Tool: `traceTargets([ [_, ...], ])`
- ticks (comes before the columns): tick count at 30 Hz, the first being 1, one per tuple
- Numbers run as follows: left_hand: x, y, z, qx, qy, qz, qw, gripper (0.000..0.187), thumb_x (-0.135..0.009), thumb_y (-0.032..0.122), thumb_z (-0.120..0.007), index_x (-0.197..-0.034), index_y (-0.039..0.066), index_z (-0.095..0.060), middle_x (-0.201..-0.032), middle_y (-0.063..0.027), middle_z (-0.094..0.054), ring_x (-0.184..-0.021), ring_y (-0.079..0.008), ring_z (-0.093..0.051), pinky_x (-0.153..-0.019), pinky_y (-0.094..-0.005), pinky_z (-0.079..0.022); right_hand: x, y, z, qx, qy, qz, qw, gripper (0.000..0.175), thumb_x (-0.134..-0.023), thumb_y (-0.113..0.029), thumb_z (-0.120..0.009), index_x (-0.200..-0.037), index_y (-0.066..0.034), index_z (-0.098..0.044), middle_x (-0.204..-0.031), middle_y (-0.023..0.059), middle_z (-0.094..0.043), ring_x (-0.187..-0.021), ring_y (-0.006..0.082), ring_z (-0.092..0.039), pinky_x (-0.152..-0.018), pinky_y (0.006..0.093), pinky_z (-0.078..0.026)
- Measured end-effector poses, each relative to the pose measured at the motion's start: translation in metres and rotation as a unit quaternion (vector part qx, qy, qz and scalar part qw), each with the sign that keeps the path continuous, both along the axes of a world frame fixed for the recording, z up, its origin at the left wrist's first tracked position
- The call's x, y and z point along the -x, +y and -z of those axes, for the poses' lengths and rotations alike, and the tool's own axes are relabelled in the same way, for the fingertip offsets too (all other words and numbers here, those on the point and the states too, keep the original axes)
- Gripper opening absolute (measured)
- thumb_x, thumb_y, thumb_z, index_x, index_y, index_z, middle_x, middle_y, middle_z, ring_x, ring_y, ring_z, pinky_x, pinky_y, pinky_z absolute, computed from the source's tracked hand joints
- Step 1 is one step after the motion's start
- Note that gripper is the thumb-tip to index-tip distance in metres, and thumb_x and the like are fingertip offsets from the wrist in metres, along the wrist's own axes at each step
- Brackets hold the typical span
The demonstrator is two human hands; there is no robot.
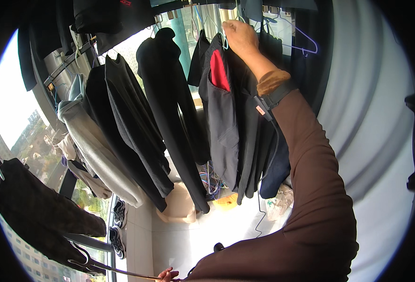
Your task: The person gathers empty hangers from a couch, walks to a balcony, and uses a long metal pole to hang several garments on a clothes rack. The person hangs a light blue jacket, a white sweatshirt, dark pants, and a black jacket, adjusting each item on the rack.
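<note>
My right hand (241,37) is raised to the row of hangers, its fingers closed at a light-blue clothes hanger (225,41). Just below it hangs a dark grey garment with a red lining (225,123). Other dark clothes (251,151) hang close behind my wrist. At the bottom edge, my left hand (167,275) is partly cut off and grips a thin pole (126,273). The pole's pale forked end (80,259) lies against the lower part of dark trousers (42,211), which hang at the left by the window.
Black trousers (168,105), a dark sweater (133,130) and a light grey garment (94,141) hang ahead. A purple hanger (311,42) is at the upper right, beside a pale curtain (366,105). Below are a beige basin (175,208), sneakers (117,239) and a plastic bag (279,204).
</note>
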State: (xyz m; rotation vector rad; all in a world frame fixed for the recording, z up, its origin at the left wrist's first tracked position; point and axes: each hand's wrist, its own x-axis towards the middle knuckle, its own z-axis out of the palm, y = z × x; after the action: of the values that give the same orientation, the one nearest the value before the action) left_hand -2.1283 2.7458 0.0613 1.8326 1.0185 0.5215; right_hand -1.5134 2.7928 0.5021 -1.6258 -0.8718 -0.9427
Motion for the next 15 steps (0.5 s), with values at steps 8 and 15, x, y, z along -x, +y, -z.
traceTargets([
  [8,-0.01,0.02,0.008,0.255,-0.031,-0.074,0.964,0.04,-0.092,0.03,-0.047,-0.111,-0.005,-0.057,-0.093,-0.0174,-0.066,-0.077,-0.0219,-0.062,-0.064,-0.0335,-0.05,-0.02,-0.049,0.094,0.038,0.049,0.072,0.996,0.085,-0.073,-0.045,-0.067,-0.135,-0.0006,-0.031,-0.127,0.023,-0.046,-0.118,0.0368,-0.044,-0.097,0.0413,-0.037],
  [15,-0.028,0.008,-0.002,0.298,-0.053,-0.073,0.95,0.041,-0.091,0.031,-0.051,-0.112,-0.003,-0.057,-0.094,-0.0176,-0.065,-0.072,-0.0216,-0.059,-0.061,-0.0332,-0.048,-0.002,-0.023,0.175,0.053,0.152,-0.05,0.986,0.02,-0.083,-0.018,-0.055,-0.089,0.0003,-0.061,-0.08,0.0224,-0.062,-0.081,0.0393,-0.06,-0.071,0.0444,-0.048],
])
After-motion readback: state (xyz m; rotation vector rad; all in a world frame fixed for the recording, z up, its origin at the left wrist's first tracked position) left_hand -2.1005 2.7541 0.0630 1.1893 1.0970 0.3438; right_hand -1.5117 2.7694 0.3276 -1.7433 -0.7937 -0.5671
